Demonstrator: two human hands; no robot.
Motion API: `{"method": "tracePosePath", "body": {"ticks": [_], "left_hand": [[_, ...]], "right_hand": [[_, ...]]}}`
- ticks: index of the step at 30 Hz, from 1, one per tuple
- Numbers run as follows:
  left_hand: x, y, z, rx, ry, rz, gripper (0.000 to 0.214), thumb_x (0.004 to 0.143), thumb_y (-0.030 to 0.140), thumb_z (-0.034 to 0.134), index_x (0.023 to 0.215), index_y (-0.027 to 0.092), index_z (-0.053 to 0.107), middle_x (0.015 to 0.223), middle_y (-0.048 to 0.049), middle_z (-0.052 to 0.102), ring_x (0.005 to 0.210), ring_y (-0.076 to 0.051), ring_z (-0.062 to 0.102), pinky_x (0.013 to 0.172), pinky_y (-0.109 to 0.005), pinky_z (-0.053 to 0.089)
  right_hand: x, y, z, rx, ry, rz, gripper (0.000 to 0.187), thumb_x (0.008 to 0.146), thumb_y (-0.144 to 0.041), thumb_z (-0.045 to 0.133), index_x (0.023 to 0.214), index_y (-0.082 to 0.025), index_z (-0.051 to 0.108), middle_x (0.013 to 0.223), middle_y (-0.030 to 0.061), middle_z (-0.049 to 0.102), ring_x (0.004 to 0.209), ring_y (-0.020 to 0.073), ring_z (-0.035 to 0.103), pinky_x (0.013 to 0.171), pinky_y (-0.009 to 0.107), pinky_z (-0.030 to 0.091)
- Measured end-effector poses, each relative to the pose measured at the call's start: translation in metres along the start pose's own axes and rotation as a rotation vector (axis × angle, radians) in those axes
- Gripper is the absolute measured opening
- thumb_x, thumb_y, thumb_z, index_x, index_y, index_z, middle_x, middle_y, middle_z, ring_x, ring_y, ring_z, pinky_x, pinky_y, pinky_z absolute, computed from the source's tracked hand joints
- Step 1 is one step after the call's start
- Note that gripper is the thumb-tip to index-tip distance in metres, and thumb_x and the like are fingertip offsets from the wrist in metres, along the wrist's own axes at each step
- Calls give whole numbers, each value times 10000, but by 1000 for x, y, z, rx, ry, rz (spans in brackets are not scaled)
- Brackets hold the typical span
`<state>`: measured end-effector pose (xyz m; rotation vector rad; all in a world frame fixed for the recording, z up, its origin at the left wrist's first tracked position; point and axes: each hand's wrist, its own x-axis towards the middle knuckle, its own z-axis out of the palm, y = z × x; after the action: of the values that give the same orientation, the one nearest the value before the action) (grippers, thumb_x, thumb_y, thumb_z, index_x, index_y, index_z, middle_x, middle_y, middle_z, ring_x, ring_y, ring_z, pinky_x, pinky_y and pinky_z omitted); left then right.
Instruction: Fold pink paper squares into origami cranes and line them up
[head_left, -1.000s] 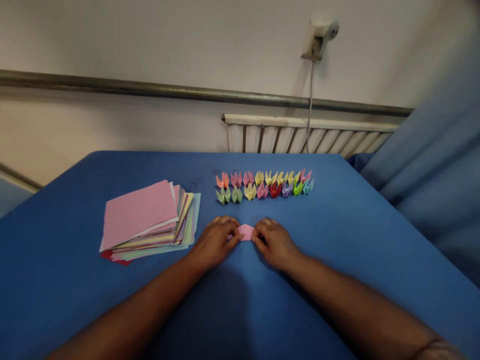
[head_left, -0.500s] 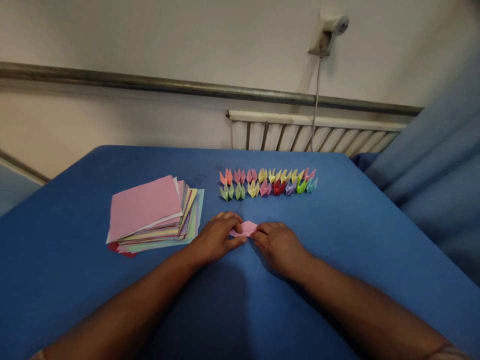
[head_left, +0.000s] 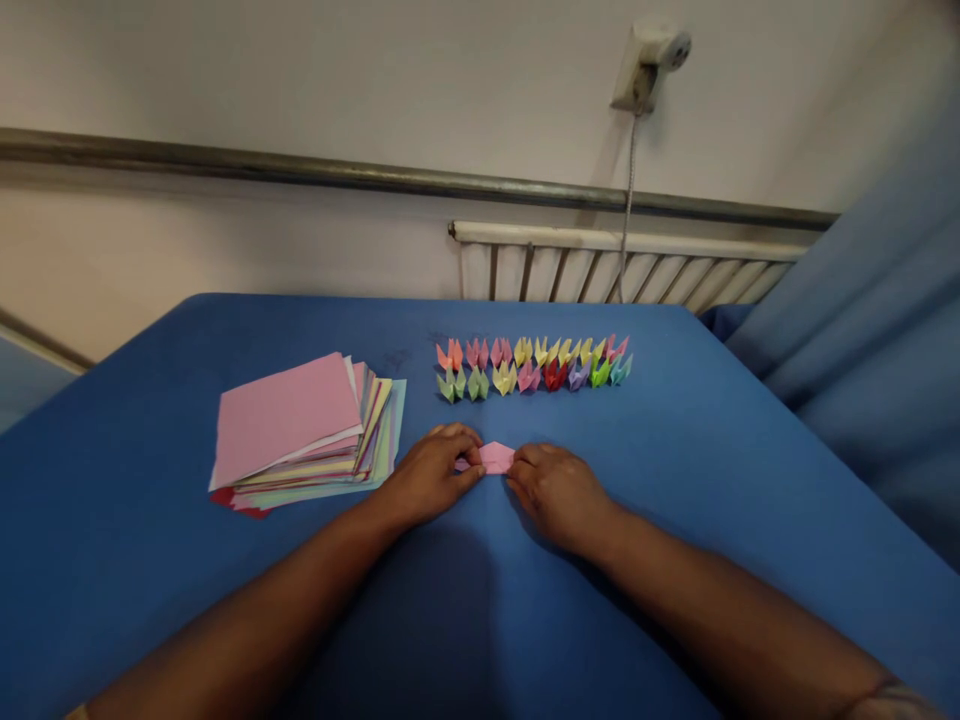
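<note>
A small piece of folded pink paper [head_left: 496, 459] lies low on the blue table, between my two hands. My left hand [head_left: 436, 470] pinches its left end, thumb in front and fingers behind. At the right end, the fingers of my right hand [head_left: 556, 492] are closed on the paper's edge. Both ends of the paper are partly hidden by fingertips. Beyond my hands, origami cranes [head_left: 529, 376] in several colours stand in two rows. Left of my left hand is a stack of coloured paper [head_left: 289, 415] with a pink sheet on top.
The blue table [head_left: 300, 325] meets a wall with a metal rail [head_left: 360, 176] and a white radiator [head_left: 600, 240]. A cord [head_left: 628, 190] hangs from a plug at a wall socket [head_left: 634, 85]. A blue curtain [head_left: 877, 330] hangs on the right.
My left thumb has drawn slightly left and closed onto the pink paper's end, so more of its middle shows. My right hand stays nearly in place. The whole view has shifted slightly.
</note>
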<state>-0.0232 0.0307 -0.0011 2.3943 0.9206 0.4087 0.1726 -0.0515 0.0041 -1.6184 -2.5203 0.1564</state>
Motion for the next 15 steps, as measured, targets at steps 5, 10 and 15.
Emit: {"method": "tracePosePath", "body": {"ticks": [5, 10, 15], "left_hand": [[1, 9, 3, 51, 36, -79, 25, 750, 197, 604, 725, 195, 609, 950, -28, 628, 907, -196, 554, 860, -342, 412], [0, 7, 5, 46, 52, -71, 30, 755, 189, 591, 736, 199, 610, 939, -22, 621, 900, -195, 546, 853, -345, 412], [-1, 3, 7, 47, 63, -55, 42, 783, 206, 584, 749, 204, 608, 942, -19, 613, 903, -193, 538, 846, -343, 408]], "right_hand": [[-2, 2, -5, 61, 1, -25, 296, 966, -236, 387, 1128, -165, 625, 997, 97, 648, 903, 190, 571, 801, 313, 421], [-8, -1, -10, 16, -44, -89, 339, 947, -214, 406, 1234, -204, 586, 1056, 105, 629, 924, 221, 543, 781, 344, 413], [-10, -6, -11, -18, -79, -66, 367, 932, -199, 415, 1270, -182, 556, 1111, 120, 605, 959, 235, 518, 791, 362, 412]]}}
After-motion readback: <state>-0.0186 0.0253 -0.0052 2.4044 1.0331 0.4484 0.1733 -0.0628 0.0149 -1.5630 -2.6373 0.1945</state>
